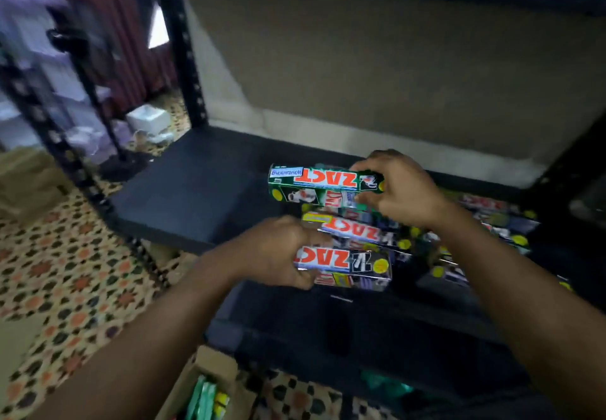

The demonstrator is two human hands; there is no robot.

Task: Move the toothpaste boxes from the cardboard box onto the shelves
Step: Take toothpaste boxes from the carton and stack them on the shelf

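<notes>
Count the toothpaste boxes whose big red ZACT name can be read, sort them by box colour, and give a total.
Green: 1, the green box gripped by the right hand.
White: 2, the near white box gripped by the left hand, and the middle white box between the others.
Total: 3. The blurred boxes farther right on the shelf are uncounted.

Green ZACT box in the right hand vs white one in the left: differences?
Colour: green box has a green face, white box a white and grey one. Grip: right hand pinches the green box at its right end; left hand grips the white box at its left end. Place: green box is higher in view, farther over the shelf; white box nearer the front. Shared: red ZACT lettering, upside down.
</notes>
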